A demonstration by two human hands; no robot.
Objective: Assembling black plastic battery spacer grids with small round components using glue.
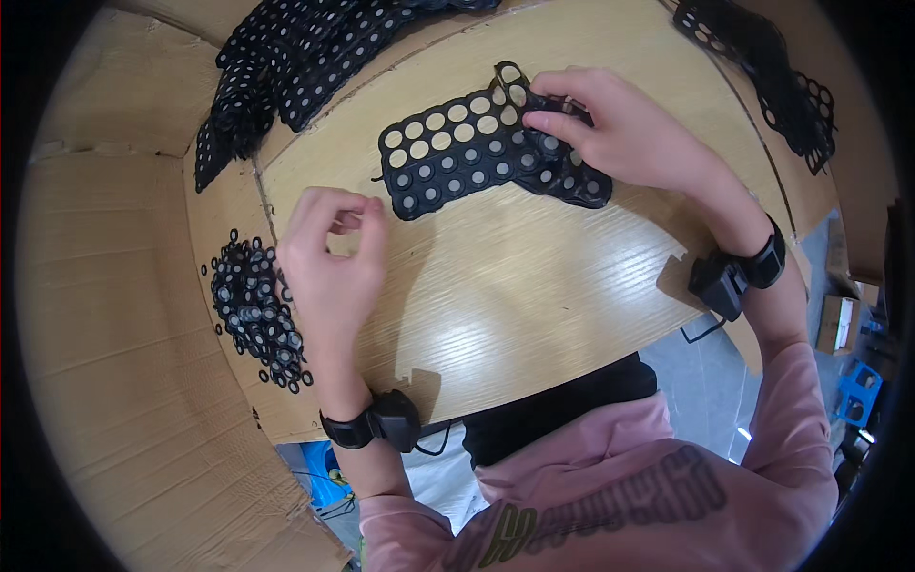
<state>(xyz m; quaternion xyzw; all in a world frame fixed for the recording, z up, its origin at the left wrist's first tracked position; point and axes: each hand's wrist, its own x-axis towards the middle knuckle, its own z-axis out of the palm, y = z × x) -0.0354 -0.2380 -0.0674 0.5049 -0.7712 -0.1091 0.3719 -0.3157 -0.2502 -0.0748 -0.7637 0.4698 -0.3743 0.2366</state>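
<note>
On the table lies a black flexible sheet of round cells (pixel 448 153). Its upper rows are open holes with the wood showing through, while the lower rows hold round black pieces with grey centres. The sheet's right part is folded over and bunched. My right hand (pixel 615 129) pinches the upper right strip of this sheet between thumb and fingers. Left of the sheet, and apart from it, my left hand (pixel 329 243) hovers with thumb and forefinger pressed together; anything between them is too small to make out. Beside that hand is a pile of small black rings and grey-centred discs (pixel 253 310).
A heap of similar black sheets with grey dots (pixel 305 57) lies at the far left. Emptied black sheet strips (pixel 772 91) hang at the far right. Cardboard walls (pixel 114 286) border the left side. A blue plastic stool (pixel 858 393) stands low on the right.
</note>
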